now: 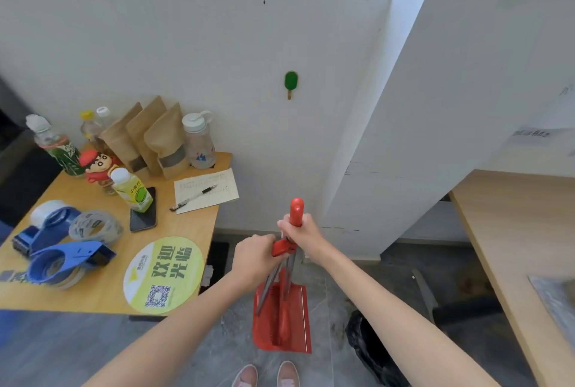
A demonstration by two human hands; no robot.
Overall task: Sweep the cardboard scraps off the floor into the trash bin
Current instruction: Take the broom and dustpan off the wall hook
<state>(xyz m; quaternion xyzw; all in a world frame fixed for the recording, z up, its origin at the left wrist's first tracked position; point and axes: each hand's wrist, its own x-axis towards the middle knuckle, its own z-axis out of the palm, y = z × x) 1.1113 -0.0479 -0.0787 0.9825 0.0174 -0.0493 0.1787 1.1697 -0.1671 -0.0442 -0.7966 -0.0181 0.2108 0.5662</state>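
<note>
A: What lies on the left?

B: A light wooden surface (102,293) carrying blue tape dispensers (67,262), a black phone (143,215), a round yellow-green sign (163,274) and three brown paper pouches (149,138) standing against the white wall.

A: And in the middle?

B: The left hand (253,257) is closed around a red-capped handle (281,246), fingers wrapped tight. Just beside it, a little higher, the right hand (298,232) is clenched on a taller red grip (296,211). Two metal shafts run down from them to a red plastic dustpan (283,321), which hangs tilted above the grey floor (217,340), just beyond a pair of pink shoes (267,375).

A: Further right?

B: A black-lined trash bin (370,349) sits on the floor near the dustpan, beside another pale wooden surface (510,231). I can't make out any cardboard scraps.
</note>
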